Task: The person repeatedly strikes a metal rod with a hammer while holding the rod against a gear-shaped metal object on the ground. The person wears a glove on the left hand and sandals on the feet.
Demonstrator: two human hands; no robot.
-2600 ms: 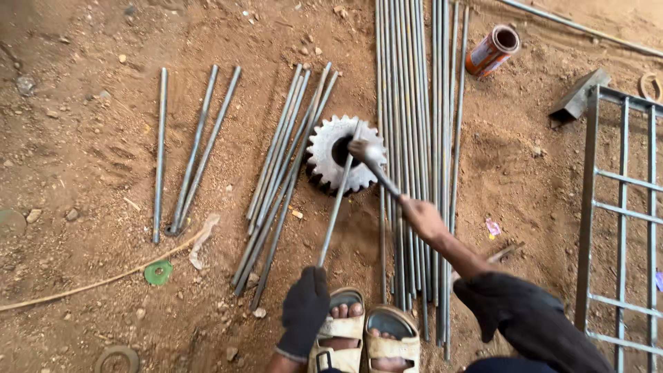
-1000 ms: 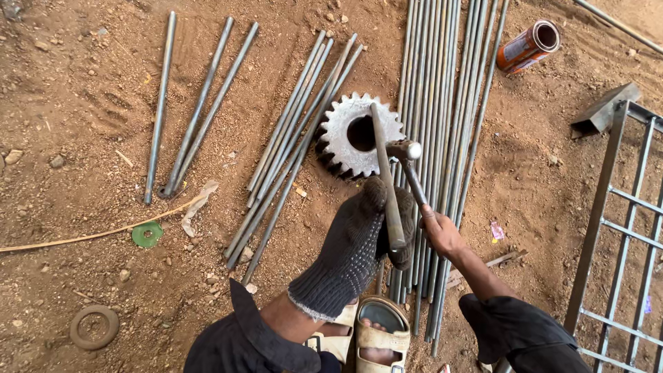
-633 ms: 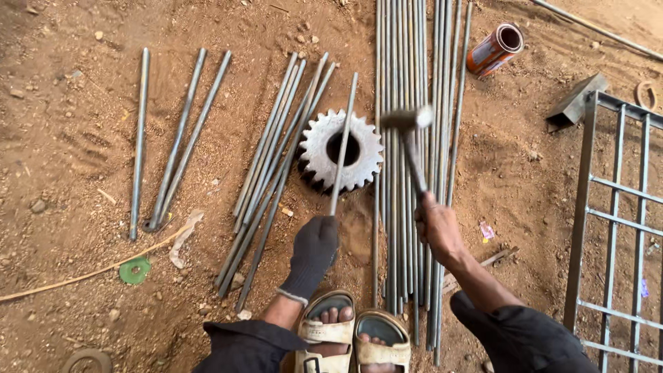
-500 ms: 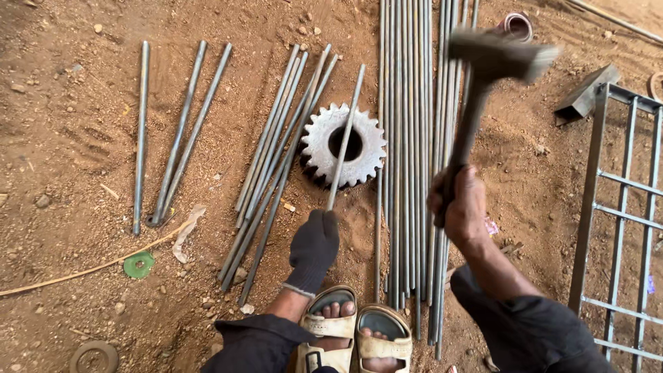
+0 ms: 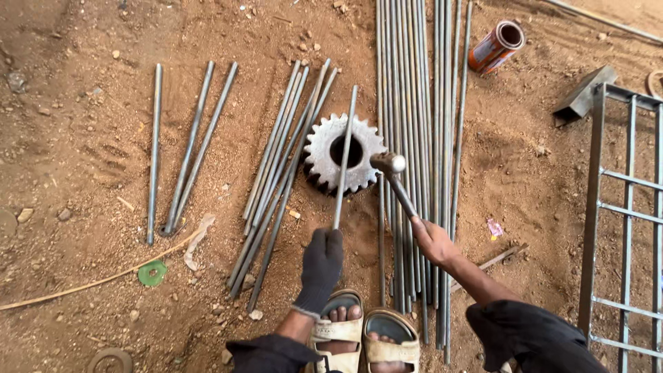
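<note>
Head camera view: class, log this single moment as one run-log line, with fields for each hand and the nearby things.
left hand: dark glove, holds thin steel rod across toothed grey metal gear | right hand: bare, grips hammer | ground: loose steel rods

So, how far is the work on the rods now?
Done, it seems: two sets of short rods and lie sorted on the dirt. In hand: the gloved left hand holds one rod across the gear wheel, and the right hand brings the hammer onto it. Left: the long rods lie untouched.
</note>
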